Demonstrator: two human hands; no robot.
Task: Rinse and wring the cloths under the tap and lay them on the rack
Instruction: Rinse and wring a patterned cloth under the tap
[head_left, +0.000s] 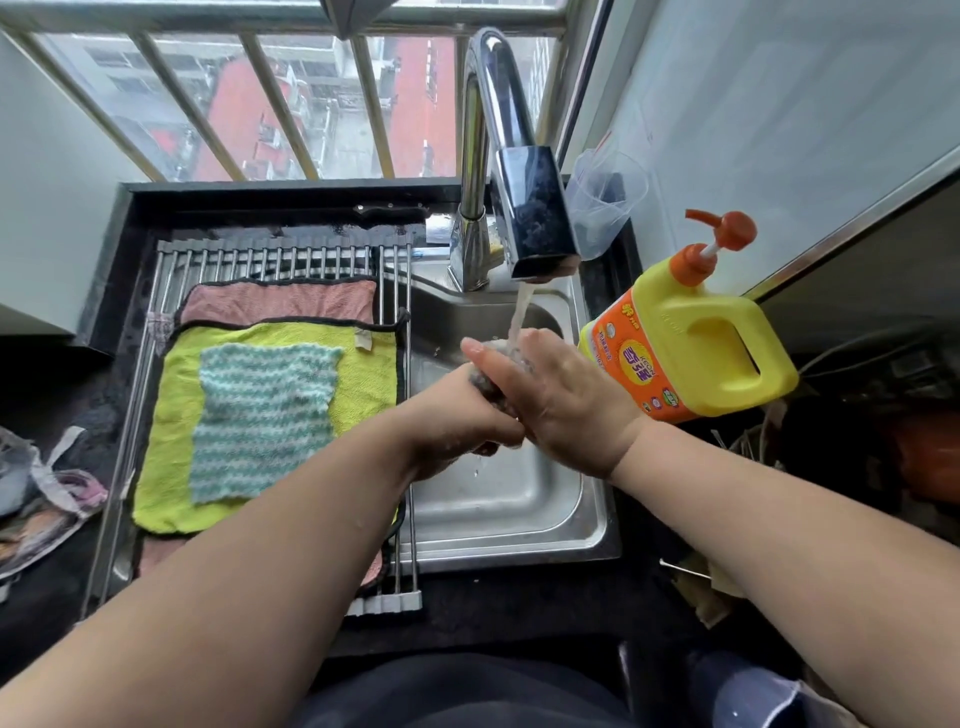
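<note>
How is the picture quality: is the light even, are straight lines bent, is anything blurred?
Head view: soft daylight through the window bars, no hard shadows. Head view: the wide lens bows those bars and stretches the forearms. Head view: glare on the tap; the water and the dark cloth between left hand and right hand look smeared, the yellow cloth is sharp.

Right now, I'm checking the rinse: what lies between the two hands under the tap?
A bunched dark cloth, held by the left hand and right hand under the water stream; the head view shows it.
</note>
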